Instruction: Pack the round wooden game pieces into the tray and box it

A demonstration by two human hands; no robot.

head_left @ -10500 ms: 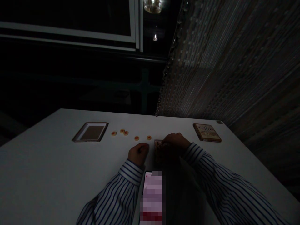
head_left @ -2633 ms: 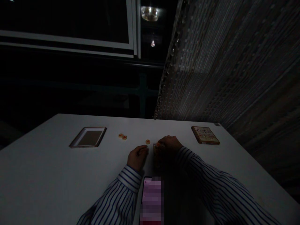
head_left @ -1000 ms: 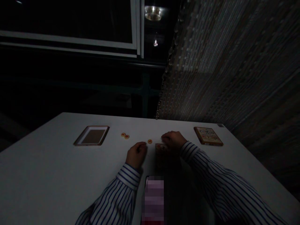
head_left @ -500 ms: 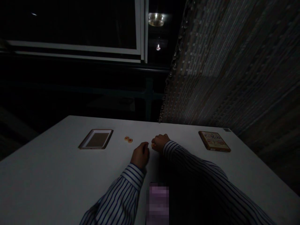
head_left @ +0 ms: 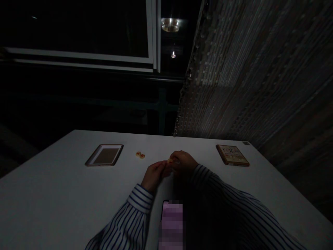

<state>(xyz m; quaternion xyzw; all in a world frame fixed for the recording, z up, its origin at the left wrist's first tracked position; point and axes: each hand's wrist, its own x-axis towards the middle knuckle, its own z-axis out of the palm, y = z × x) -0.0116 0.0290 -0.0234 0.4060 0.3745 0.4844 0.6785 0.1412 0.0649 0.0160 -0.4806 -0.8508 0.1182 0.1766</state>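
Observation:
In the head view my two hands meet just above the middle of the white table. A small round Chinese chess piece (head_left: 170, 161), yellowish with reddish marking, sits between their fingertips. My right hand (head_left: 183, 162) is closed on it from the right, its fingers bent over. From the left, my left hand (head_left: 155, 173) pinches at the same piece with thumb and fingers; its lower fingers are in shadow. Two similar pieces (head_left: 140, 155) lie side by side on the table, a little left of my hands.
An open shallow tray (head_left: 88, 163) with a brown inside lies on the left of the white table (head_left: 57, 194). A flat box with printed characters (head_left: 233, 155) is at the right. A phone (head_left: 171, 225) lies near my body. A string curtain (head_left: 221, 76) hangs behind.
My hands have come together, and the piece in my right hand now lies between both sets of fingertips. The view has shifted slightly. The two loose pieces stay put.

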